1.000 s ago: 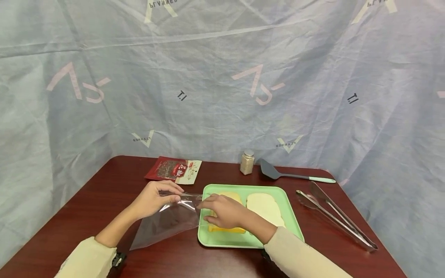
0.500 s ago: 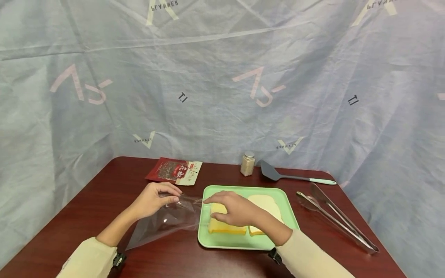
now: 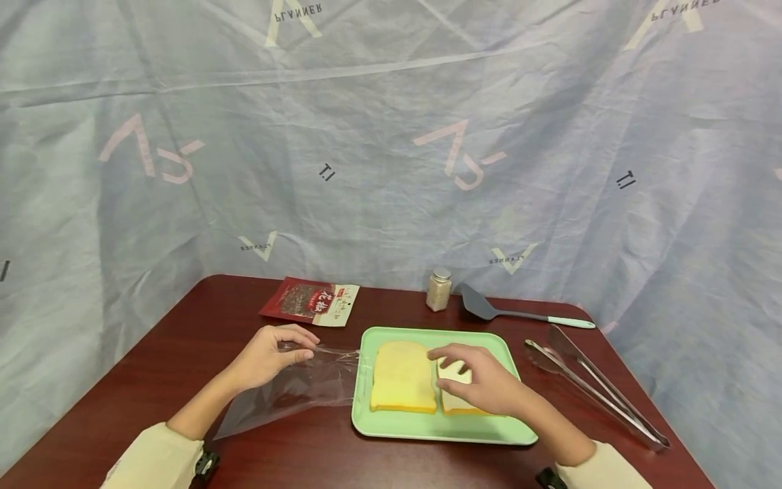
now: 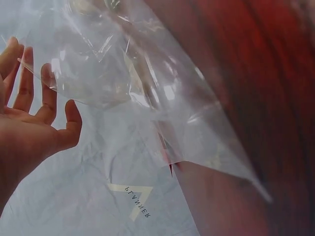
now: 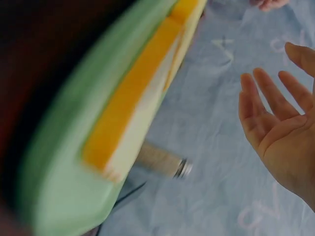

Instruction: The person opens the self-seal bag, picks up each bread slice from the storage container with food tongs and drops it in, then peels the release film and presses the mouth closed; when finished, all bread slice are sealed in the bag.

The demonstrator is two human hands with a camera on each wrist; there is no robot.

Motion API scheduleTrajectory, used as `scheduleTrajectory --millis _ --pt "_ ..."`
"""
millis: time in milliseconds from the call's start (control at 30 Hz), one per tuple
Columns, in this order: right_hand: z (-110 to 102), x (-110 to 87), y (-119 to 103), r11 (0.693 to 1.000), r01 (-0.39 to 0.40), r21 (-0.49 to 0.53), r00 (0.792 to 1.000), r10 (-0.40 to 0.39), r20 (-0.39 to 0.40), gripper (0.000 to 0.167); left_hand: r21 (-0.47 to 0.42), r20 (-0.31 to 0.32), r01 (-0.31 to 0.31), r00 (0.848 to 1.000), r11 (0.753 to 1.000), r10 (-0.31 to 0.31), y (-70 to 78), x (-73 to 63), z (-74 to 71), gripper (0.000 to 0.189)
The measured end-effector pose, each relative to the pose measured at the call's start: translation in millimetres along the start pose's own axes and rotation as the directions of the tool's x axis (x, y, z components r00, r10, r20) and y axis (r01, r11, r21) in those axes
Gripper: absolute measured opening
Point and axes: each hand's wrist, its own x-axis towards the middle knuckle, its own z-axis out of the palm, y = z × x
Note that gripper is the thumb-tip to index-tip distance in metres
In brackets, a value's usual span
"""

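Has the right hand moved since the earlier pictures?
Yes, rightward: in the head view, the right hand has moved across the green tray from the left bread slice to the right slice.

Right hand [image 3: 479, 380]: had drawn away rightward from the edge of the bag and hung over the right part of the pale-green rectangular tray [image 3: 397, 429].
Flat yellow bread slice [image 3: 403, 377]: had come out from under that hand, its whole top in view.
Flat cream-white bread slice [image 3: 453, 370]: had become partly hidden behind the fingers.
Clear plastic bag [image 3: 293, 390]: its near-left tip had slid slightly left.
Cream right sleeve [image 3: 605, 468]: had shifted toward the lower right with the arm.
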Motion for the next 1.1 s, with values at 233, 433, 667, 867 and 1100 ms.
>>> scheduleTrajectory --millis 233,433,667,867,1100 --pt "-23.1 -55.6 31.2 0.986 -0.154 -0.069 0.974 0.14 -0.179 0.038 0.006 0.001 -0.002 1.0 1.0 0.002 4.3 -2.5 4.3 0.009" --pt "-53.2 -98.0 58.2 0.929 -0.319 -0.189 0.902 0.237 -0.361 0.049 0.028 -0.005 -0.008 1.0 1.0 0.008 5.0 -5.9 4.0 0.009" --pt "-83.9 -130.8 96.0 0.83 -0.442 -0.34 0.866 0.296 -0.404 0.06 0.021 -0.023 0.029 0.999 0.999 -0.029 4.2 -9.8 3.0 0.005" --pt "-92.2 -149.1 124.0 0.776 -0.521 -0.354 0.841 0.397 -0.368 0.073 0.046 -0.043 0.022 0.999 0.999 -0.02 4.0 -13.1 3.1 0.007" --pt "-102.7 -159.0 136.1 0.775 -0.554 -0.305 0.827 0.47 -0.307 0.08 0.062 -0.045 0.014 0.999 0.998 -0.011 4.4 -10.6 3.9 0.007"
